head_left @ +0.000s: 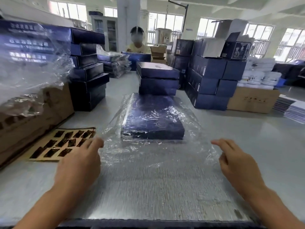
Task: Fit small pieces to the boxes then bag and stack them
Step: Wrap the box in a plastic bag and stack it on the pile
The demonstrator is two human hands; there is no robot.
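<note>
— On the grey bench (247,138) straight ahead of us, the flat dark blue cardboard box (153,116) lies inside the clear crinkled plastic bag (148,151), towards its far end. Where do we stand?

— Bagging looks half done to us: the box is in, and the bag's open mouth faces us with loose film lying flat on our side.

— And our hands?

— Our left hand (79,162) sits at the near left corner of the bag, fingers (96,142) curled down at the film; blur keeps us from telling whether they pinch it. Our right hand (234,164) is at the right edge, fingers loosely spread, thumb apart from forefinger, closed on nothing we can see.

— How do we finish well?

— We take both corners evenly, draw the film taut so the air leaves, then fold the slack flat against the box. Pull one side harder and we judge the thin film bunches or the box skews.

— Anything to mind?

— The small dark rectangular pieces (64,142) on their brown card sheet (47,158) lie just beside our left hand; we keep the film off them. The pile of bare dark blue boxes (158,80) stands close behind the bag.
</note>
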